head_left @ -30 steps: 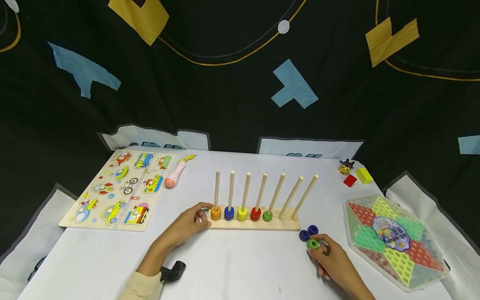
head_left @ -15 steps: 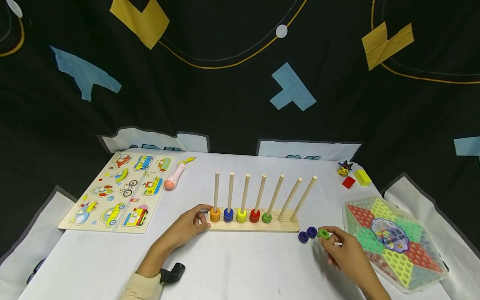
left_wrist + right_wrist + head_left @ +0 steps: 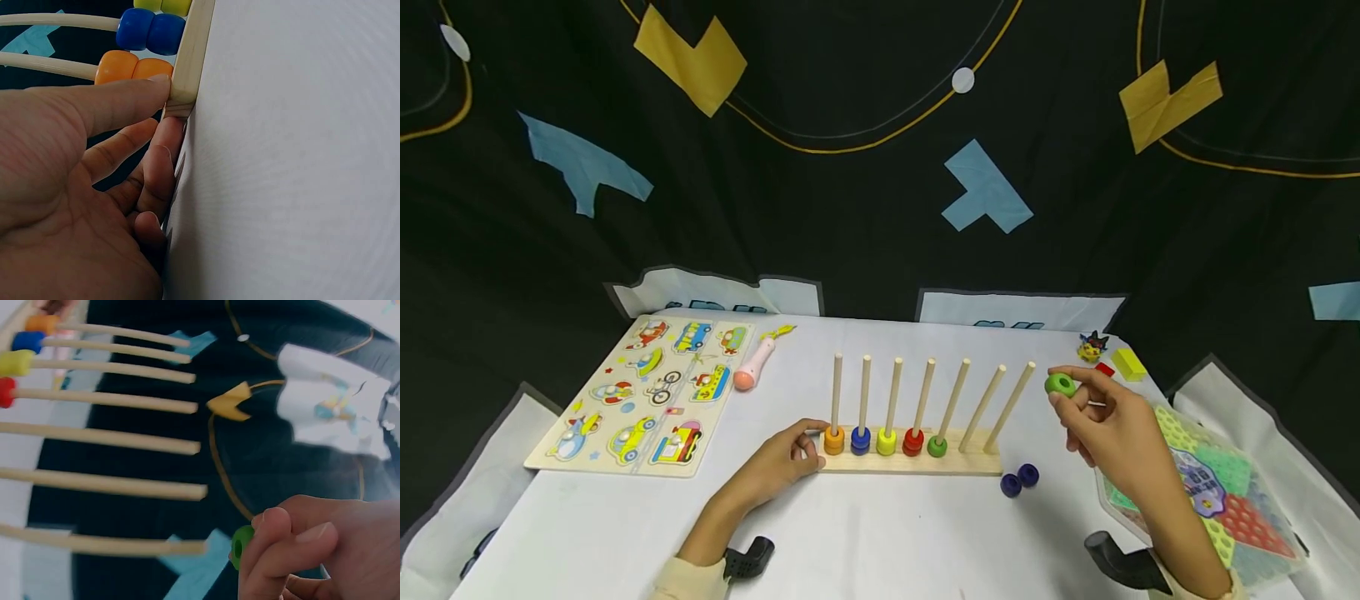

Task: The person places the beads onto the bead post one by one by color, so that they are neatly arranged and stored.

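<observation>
A wooden peg rack (image 3: 880,467) with several upright pegs stands mid-table. From the left, its pegs carry orange (image 3: 117,65), blue, yellow and red beads, two each where the left wrist view shows them, then a green bead (image 3: 937,447); the two rightmost pegs are bare. My left hand (image 3: 782,468) pinches the rack's left end, thumb at the front near the orange beads. My right hand (image 3: 1112,425) pinches a loose green bead (image 3: 1060,384) between thumb and fingers, raised right of the last peg's tip. Two dark purple beads (image 3: 1019,480) lie at the rack's right front corner.
A picture puzzle board (image 3: 640,400) lies at the left, with a pink toy (image 3: 755,364) beside it. A clear game box (image 3: 1240,508) sits at the right, partly behind my right arm. A small figure (image 3: 1092,347) and a yellow block (image 3: 1128,365) stand at the back right.
My right hand has lifted the green bead from beside the purple beads and carried it up and slightly right. My left hand stays at the rack's end.
</observation>
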Demonstrator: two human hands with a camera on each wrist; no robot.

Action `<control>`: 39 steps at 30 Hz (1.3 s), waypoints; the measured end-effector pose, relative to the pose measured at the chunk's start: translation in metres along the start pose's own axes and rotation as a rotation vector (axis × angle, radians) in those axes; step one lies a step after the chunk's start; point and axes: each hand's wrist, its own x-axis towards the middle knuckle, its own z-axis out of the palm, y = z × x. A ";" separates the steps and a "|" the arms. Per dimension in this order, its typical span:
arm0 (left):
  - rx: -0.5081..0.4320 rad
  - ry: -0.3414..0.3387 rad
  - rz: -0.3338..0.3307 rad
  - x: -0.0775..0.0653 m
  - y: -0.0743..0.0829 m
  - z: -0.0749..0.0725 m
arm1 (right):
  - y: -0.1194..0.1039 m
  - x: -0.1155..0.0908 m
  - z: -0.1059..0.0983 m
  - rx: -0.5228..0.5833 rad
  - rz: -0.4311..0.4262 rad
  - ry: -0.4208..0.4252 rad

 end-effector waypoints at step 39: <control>0.035 0.013 0.001 -0.001 0.003 0.000 | -0.045 0.048 0.048 0.055 -0.082 -0.224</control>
